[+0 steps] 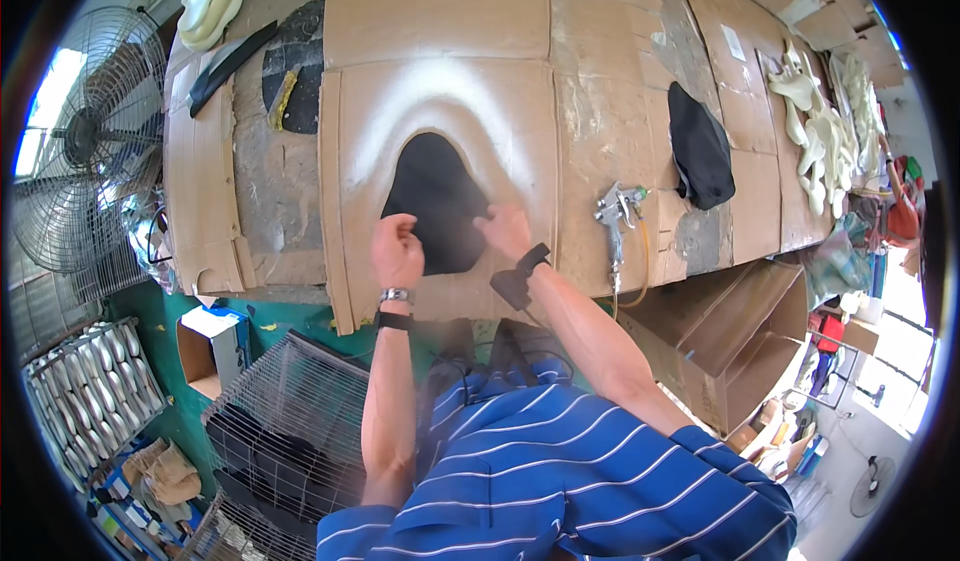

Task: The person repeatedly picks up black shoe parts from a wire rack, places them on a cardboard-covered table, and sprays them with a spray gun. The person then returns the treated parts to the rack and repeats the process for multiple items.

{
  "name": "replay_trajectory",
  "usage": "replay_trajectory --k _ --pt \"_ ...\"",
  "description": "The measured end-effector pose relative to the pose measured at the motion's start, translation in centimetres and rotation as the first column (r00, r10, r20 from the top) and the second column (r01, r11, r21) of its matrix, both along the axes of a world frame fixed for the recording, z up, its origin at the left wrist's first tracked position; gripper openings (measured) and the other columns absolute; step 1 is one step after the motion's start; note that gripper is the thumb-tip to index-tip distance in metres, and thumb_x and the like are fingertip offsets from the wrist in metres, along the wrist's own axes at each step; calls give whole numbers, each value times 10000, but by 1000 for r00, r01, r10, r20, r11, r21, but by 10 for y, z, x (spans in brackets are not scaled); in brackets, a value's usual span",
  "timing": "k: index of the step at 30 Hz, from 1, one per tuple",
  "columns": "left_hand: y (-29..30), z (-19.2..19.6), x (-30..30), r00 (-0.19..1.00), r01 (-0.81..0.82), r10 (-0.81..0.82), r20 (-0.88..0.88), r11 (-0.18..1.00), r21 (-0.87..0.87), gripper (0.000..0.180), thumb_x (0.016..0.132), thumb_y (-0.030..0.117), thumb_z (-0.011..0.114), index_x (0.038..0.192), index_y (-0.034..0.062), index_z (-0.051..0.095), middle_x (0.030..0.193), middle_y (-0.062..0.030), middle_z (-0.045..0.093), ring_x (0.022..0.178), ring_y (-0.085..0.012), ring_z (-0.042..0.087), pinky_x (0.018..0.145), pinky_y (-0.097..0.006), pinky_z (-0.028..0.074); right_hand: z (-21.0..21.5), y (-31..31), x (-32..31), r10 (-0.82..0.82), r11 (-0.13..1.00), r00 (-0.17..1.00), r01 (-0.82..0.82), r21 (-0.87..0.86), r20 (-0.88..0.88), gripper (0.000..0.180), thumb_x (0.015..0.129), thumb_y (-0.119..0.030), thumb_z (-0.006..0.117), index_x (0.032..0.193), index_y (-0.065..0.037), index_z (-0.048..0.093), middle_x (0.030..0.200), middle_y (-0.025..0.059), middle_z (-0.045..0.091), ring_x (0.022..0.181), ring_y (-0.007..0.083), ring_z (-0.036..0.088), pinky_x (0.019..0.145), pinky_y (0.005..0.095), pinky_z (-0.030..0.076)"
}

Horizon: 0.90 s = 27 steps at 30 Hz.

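Pinching a flat black rounded piece [436, 211], left hand [397, 251] and right hand [506, 231] grip its lower edge.

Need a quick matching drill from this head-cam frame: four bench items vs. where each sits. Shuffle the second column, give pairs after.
Things:
1. black shaped piece
2. spray gun
3. standing fan
4. open cardboard box

Places:
A. far left of the bench, off its edge
B. below the bench's right end, on its side
C. on the sprayed cardboard, between the left hand and right hand
D. on the bench right of the right hand, hose trailing down

Pairs: 1-C, 2-D, 3-A, 4-B
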<state>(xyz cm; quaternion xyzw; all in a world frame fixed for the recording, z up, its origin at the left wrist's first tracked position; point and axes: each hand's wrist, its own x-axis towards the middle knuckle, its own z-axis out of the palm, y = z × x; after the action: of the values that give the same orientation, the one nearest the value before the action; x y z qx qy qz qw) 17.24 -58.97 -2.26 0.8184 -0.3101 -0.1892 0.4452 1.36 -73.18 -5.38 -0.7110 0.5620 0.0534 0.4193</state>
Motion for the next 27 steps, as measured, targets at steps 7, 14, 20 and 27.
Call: replay_trajectory --k 7,14,20,27 --pt "-4 -111 -13 879 157 -206 -431 977 -146 360 663 -114 513 965 68 584 890 -24 553 831 -151 520 802 -285 460 0 3 6 117 983 987 -99 -157 112 293 768 -293 675 777 -5 729 807 258 686 782 428 689 730 503 561" --pt "-19 -95 -17 903 227 -160 -399 966 127 357 698 -127 448 970 74 564 853 -13 528 782 -139 516 757 -269 458 45 -33 -51 -156 988 905 152 43 396 288 811 -281 640 739 -13 715 739 244 676 722 408 687 687 500 552" --pt "-10 -105 -6 893 237 -159 -422 962 138 375 710 -129 429 979 89 574 844 -9 541 755 -125 514 699 -259 456 19 -167 -234 -166 755 981 58 -654 -104 190 850 -219 624 828 -53 713 806 194 673 760 383 654 701 480 545" --pt "-17 -85 -9 859 203 -66 -508 954 219 389 705 -134 429 978 110 560 835 7 531 692 -99 484 565 -221 429 47 -269 -387 -319 742 937 151 -653 -145 501 761 -209 746 1230 -59 648 1253 153 622 1179 343 576 990 422 492"
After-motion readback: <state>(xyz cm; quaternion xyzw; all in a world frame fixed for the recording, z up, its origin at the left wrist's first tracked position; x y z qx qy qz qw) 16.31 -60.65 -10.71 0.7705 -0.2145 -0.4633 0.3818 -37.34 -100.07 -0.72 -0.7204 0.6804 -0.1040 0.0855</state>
